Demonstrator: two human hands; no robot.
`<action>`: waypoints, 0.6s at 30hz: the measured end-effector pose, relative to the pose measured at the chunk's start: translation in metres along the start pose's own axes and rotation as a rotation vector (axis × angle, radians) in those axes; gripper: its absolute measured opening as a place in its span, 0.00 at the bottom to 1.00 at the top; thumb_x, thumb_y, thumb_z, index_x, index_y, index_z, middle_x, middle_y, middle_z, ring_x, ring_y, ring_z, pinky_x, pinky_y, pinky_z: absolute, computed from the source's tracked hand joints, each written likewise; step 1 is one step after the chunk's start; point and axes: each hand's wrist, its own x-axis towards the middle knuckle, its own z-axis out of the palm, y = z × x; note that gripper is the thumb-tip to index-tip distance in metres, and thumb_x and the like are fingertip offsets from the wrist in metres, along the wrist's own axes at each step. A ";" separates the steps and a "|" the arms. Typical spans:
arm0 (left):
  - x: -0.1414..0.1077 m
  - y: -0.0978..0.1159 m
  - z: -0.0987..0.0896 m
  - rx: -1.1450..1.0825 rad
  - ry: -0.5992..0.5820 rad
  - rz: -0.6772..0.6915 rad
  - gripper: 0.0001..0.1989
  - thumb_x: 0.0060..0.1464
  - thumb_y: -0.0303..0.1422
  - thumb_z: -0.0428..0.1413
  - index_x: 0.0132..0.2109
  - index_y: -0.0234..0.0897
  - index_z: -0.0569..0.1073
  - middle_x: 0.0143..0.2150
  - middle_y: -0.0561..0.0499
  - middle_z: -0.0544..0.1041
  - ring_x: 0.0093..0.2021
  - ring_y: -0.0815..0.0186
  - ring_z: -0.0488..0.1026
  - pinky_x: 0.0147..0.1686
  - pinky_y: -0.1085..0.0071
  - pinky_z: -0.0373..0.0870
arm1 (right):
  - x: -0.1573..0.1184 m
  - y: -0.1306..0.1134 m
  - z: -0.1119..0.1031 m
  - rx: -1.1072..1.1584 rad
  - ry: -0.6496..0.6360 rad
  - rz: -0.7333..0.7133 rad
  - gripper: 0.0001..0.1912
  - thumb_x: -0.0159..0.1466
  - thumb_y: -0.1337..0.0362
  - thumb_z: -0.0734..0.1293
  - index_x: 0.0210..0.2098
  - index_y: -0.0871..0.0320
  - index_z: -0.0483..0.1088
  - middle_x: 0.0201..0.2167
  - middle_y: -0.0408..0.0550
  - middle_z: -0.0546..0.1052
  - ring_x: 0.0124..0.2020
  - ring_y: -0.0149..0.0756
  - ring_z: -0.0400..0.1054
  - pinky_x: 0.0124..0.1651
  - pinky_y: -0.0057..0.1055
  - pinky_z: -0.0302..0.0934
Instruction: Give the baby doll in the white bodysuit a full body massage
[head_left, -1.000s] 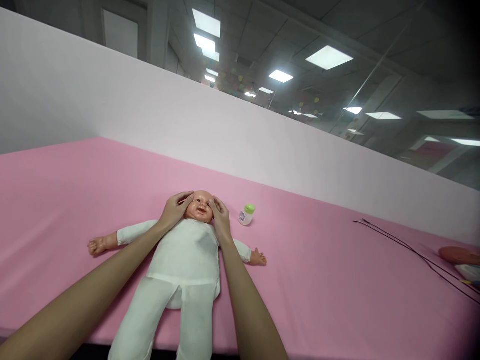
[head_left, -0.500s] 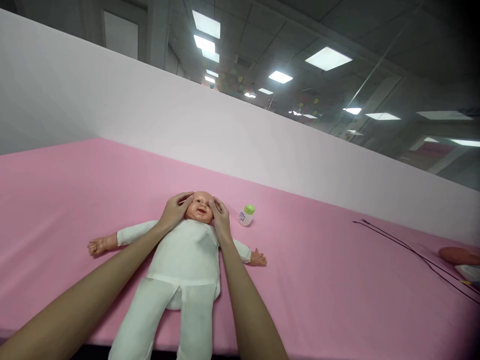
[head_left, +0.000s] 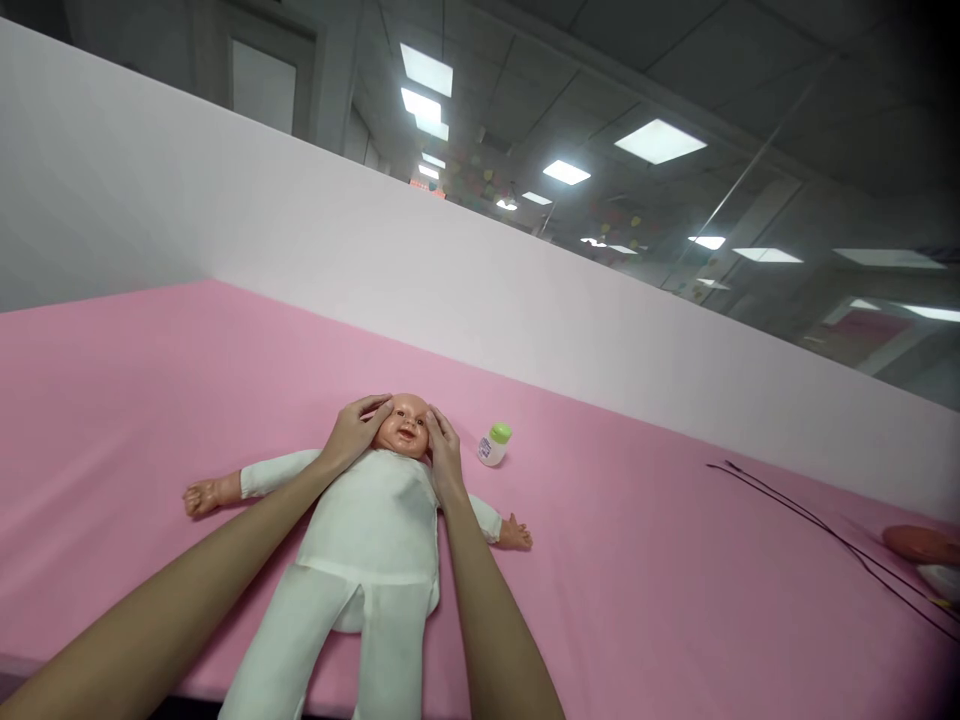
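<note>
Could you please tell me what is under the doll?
The doll lies on the pink sheet, which shows around it and between its legs; whatever is directly beneath the doll is covered and cannot be seen.

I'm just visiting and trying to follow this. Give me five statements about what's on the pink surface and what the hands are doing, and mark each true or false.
1. The doll lies face up on the pink surface. True.
2. The left hand and right hand are at opposite sides of the doll's head. True.
3. The bottle has a red cap. False: its cap is green.
4. The right hand holds the bottle. False: neither hand touches it.
5. Dark cables lie across the doll. False: they lie apart from it, toward the picture's right.
</note>
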 end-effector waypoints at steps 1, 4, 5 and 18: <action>0.000 -0.001 0.000 0.014 0.000 -0.006 0.27 0.60 0.53 0.59 0.53 0.35 0.81 0.57 0.41 0.82 0.59 0.51 0.78 0.61 0.58 0.72 | 0.001 0.001 0.000 0.015 -0.008 0.016 0.36 0.57 0.46 0.78 0.59 0.55 0.74 0.65 0.51 0.75 0.67 0.49 0.67 0.70 0.44 0.62; 0.002 -0.006 0.000 0.057 0.006 -0.053 0.29 0.57 0.54 0.62 0.55 0.37 0.80 0.60 0.42 0.81 0.61 0.50 0.76 0.62 0.57 0.70 | 0.003 0.002 -0.001 0.036 -0.012 0.038 0.37 0.54 0.48 0.80 0.59 0.54 0.74 0.65 0.51 0.75 0.67 0.49 0.68 0.69 0.43 0.63; 0.004 -0.008 -0.001 0.057 0.010 -0.076 0.30 0.55 0.54 0.63 0.56 0.37 0.80 0.61 0.42 0.80 0.62 0.49 0.75 0.63 0.56 0.68 | 0.003 0.002 -0.002 0.039 -0.005 0.039 0.37 0.53 0.49 0.81 0.58 0.55 0.75 0.64 0.51 0.76 0.66 0.50 0.68 0.68 0.44 0.64; 0.004 -0.010 -0.003 0.035 0.008 -0.075 0.29 0.59 0.57 0.58 0.50 0.37 0.84 0.55 0.42 0.84 0.58 0.48 0.78 0.60 0.57 0.69 | 0.007 0.012 -0.007 0.039 0.026 0.000 0.32 0.58 0.45 0.77 0.57 0.54 0.77 0.65 0.51 0.76 0.67 0.47 0.68 0.69 0.44 0.64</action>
